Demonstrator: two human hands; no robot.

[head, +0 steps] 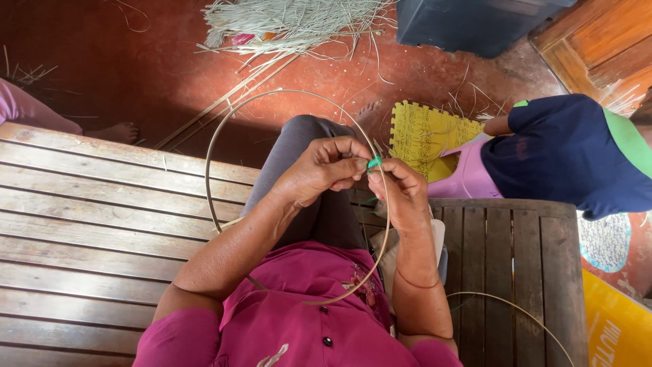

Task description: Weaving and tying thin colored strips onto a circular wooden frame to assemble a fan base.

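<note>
While both hands [360, 178] pinch a cane hoop [219, 136] together, slatted wooden benches [88, 211] flank the red floor [136, 75].

Soft daylight, sharp focus, mild shadows, wide-angle bending at edges.

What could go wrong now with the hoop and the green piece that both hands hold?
The green piece is pinched only by fingertips of the left hand and right hand; it could slip loose. The thin hoop looks bent under tension and might spring open. A second person sits close and could bump it.
</note>
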